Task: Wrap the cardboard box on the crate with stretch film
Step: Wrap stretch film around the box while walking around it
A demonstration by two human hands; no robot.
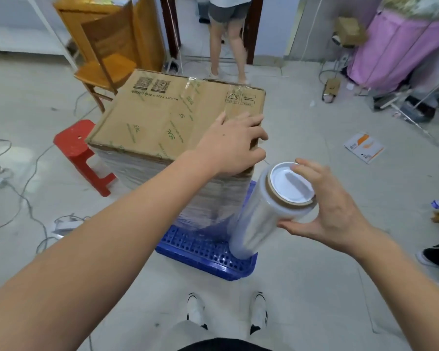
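A brown cardboard box (167, 115) with green SEAL tape stands on a blue perforated crate (203, 252). Clear stretch film covers the box's sides down to the crate. My left hand (233, 143) rests flat on the box's top near its right front corner, fingers spread. My right hand (325, 206) grips the upper end of a stretch film roll (259, 216), thumb below and fingers over its white end cap. The roll leans beside the box's near right corner, with its lower end on the crate. Film runs from the roll onto the box.
A red plastic stool (83, 153) stands left of the box, a wooden chair (107, 59) behind it. A person (227, 36) stands in the doorway at the back. Cables and power strips lie on the floor at left. A pink fabric wardrobe (401, 46) is at right.
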